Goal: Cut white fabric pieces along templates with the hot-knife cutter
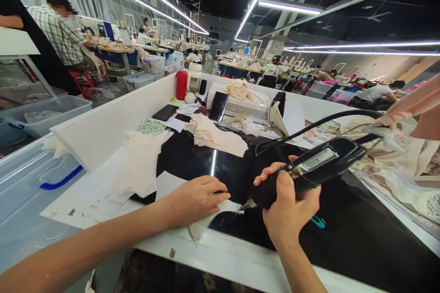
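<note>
My right hand (pixel 290 208) is wrapped round a black handheld tool (pixel 319 165) with a cord at its rear. The tool's pointed metal tip (pixel 248 204) is at the right end of a pale fabric piece (pixel 168 184) on the black work surface (pixel 343 229). Flat on that piece lies my left hand (pixel 197 199), palm down, fingers reaching toward the tip. Behind it is a stack of cream fabric pieces (pixel 218 137), and to the left are more cream pieces (pixel 142 162).
A low white wall (pixel 113 121) borders the table. Phones (pixel 219 106), a red bottle (pixel 181 85) and a white vented box (pixel 245 111) stand at the back. Fabric scraps (pixel 388 151) pile up at the right, teal scissors (pixel 318 222) lie near my right hand. People work at machines beyond.
</note>
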`<state>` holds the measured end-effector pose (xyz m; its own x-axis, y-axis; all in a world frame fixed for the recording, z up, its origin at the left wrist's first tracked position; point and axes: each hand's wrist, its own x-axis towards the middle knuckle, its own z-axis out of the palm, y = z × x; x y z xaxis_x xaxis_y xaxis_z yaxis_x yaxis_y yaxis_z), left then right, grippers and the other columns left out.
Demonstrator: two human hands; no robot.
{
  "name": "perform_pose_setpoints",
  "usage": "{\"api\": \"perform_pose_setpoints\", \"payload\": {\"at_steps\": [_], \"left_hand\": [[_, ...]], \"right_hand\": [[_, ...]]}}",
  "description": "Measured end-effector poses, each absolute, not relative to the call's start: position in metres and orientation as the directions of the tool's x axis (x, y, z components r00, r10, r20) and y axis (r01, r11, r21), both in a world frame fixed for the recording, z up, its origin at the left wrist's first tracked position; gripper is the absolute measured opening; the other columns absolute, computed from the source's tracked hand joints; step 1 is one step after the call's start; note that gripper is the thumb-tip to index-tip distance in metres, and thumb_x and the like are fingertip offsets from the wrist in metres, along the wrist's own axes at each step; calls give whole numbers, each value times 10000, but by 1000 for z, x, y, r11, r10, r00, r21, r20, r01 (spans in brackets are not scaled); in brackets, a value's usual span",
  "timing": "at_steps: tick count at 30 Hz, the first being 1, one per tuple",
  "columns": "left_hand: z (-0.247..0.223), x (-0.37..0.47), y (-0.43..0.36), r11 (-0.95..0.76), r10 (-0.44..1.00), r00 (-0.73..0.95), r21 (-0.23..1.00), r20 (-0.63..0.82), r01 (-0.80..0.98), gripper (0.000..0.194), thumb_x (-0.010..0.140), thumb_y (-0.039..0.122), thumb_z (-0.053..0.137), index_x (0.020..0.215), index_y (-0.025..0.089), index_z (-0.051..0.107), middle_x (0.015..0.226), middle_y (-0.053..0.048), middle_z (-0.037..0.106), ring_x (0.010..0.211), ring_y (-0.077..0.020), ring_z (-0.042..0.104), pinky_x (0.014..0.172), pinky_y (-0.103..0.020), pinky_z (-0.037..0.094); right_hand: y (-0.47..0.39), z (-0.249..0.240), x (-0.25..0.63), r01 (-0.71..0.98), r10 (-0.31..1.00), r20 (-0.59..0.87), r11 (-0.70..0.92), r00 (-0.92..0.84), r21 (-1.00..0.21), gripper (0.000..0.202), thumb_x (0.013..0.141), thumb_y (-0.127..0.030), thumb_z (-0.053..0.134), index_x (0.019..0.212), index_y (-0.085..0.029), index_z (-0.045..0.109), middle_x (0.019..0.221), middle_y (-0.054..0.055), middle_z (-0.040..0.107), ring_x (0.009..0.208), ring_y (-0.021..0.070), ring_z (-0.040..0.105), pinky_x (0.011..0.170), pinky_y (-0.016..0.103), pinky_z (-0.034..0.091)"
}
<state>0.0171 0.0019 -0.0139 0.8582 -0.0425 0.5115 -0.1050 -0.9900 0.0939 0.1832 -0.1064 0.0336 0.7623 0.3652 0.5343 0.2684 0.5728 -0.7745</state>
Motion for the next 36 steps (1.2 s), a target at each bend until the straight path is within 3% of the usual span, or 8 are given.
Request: {"api": "perform_pose_setpoints", "payload": {"at_steps": [6,12,17,20,23,28,36], "left_hand": [[-4,11,-10,-996,17,911,91,412,-23,267,966,-11,542,1179,130,622,1175,-105,670,1060,-205,651,910,-302,567],[-10,6,-16,-982,137,954,160,267,96,295,931,-54,517,1126,149,602,1102,-69,659,965,-196,646,808,-283,544],[-10,7,-19,-977,187,946,148,265,152,273,944,-57,484,1036,171,603,1025,-28,653,907,-175,626,784,-271,507],[-8,8,-22,-979,198,946,100,257,178,171,988,30,530,913,174,585,917,-13,626,806,-171,610,715,-281,484],[-6,10,-26,-981,193,948,52,254,186,88,1013,233,650,966,180,597,920,-15,627,808,-186,617,709,-298,485],[-7,12,-35,-985,154,941,-30,301,171,347,953,449,743,1137,182,621,907,-27,636,826,-218,628,729,-332,501],[-12,8,-39,-988,124,940,-49,317,147,457,874,520,799,1143,183,650,919,-41,627,831,-240,619,731,-360,503]], "right_hand": [[-108,33,182,287,372,544,558,752,-778,379,880,-342,791,1173,-231,578,814,-51,672,589,134,629,573,316,551],[-110,33,180,298,354,548,559,758,-774,404,882,-342,797,1202,-231,577,823,-50,674,602,134,624,577,312,544],[-112,34,177,318,341,548,540,763,-779,394,877,-338,797,1183,-236,570,801,-55,676,603,144,628,583,326,554],[-114,35,174,311,341,541,540,769,-782,400,867,-343,806,1171,-232,571,796,-52,680,600,148,629,592,337,561],[-116,36,170,297,340,529,543,778,-786,405,860,-352,816,1163,-230,577,802,-49,677,599,145,627,586,329,561],[-119,37,165,289,346,524,542,778,-789,393,865,-352,818,1155,-228,583,805,-45,679,599,136,624,559,300,557],[-121,36,161,265,356,510,550,783,-792,399,870,-334,819,1173,-236,579,818,-41,687,605,137,632,571,303,566]]}}
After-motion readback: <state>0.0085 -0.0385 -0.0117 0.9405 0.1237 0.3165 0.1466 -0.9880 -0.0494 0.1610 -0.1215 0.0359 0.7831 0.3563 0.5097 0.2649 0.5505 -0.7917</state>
